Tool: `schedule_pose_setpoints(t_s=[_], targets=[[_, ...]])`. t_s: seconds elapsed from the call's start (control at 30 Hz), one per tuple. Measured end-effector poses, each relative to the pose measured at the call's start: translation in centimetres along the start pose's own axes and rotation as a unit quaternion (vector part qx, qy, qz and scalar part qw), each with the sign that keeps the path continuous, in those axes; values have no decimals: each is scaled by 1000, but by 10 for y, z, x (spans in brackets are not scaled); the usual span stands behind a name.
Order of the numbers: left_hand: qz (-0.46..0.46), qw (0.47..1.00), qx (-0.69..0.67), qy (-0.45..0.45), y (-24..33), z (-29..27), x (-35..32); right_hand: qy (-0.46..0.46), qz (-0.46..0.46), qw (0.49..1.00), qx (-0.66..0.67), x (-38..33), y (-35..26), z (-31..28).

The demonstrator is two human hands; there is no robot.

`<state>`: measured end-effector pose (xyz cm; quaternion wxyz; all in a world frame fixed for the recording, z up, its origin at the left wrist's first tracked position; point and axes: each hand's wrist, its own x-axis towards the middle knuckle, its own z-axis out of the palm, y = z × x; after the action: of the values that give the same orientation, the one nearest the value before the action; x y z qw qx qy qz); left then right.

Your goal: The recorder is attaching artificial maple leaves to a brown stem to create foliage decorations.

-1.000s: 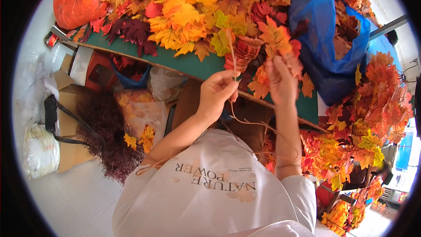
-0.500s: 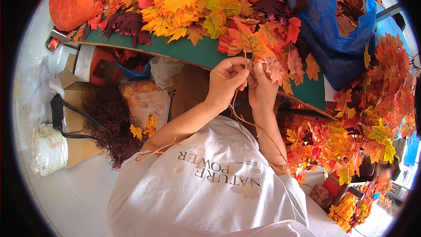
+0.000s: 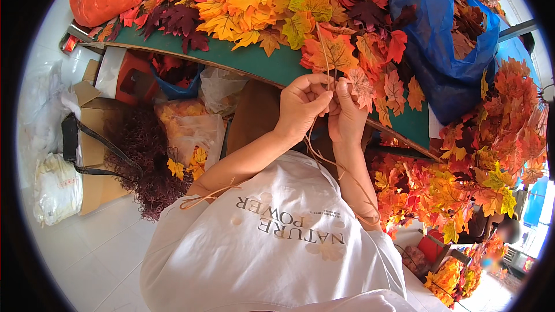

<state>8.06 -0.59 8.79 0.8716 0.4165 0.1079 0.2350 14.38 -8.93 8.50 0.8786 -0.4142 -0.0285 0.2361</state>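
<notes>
My left hand point(image 3: 302, 104) is closed in a pinch on a thin brown artificial vine point(image 3: 325, 46), above the near edge of the table. Its upper end rises past my fingers, and its lower length trails down over my shirt and right forearm. Against the left fingertips, my right hand point(image 3: 348, 114) is closed too, thumb up, at the same spot on the vine. A pinkish-orange fabric maple leaf point(image 3: 362, 88) shows beside the right thumb; whether that hand grips its stalk is hidden. Just beyond lies an orange maple leaf point(image 3: 335, 52).
The green table point(image 3: 254, 63) carries heaps of yellow leaves point(image 3: 245, 0). A blue plastic bag point(image 3: 425, 40) of leaves stands to the right, beside hanging red-orange foliage point(image 3: 509, 104). Below left are a cardboard box point(image 3: 95, 133), dark twigs point(image 3: 139, 150) and a clear bag point(image 3: 202, 130).
The view has shifted slightly, so the table and leaves sit a little higher and farther right. Both hands keep their pinch at the vine, with hardly any movement.
</notes>
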Motion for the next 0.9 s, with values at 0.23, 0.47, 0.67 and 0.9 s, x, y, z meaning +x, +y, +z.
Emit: schedule_pose_setpoints(t_s=[0.23,0.47,0.67,0.9], targets=[[-4,999,-13,29,2,-6,-4,-37,-13,999,-27,-7,7,10],[18,998,-41,51,-1,-34,-7,-47,-64,983,-163,-14,24,18],[-194,963,-177,-66,20,-60,-40,-100,-119,933,-324,4,24,32],[-79,902,-330,-268,64,-94,-44,-362,-255,743,-502,75,-7,94]])
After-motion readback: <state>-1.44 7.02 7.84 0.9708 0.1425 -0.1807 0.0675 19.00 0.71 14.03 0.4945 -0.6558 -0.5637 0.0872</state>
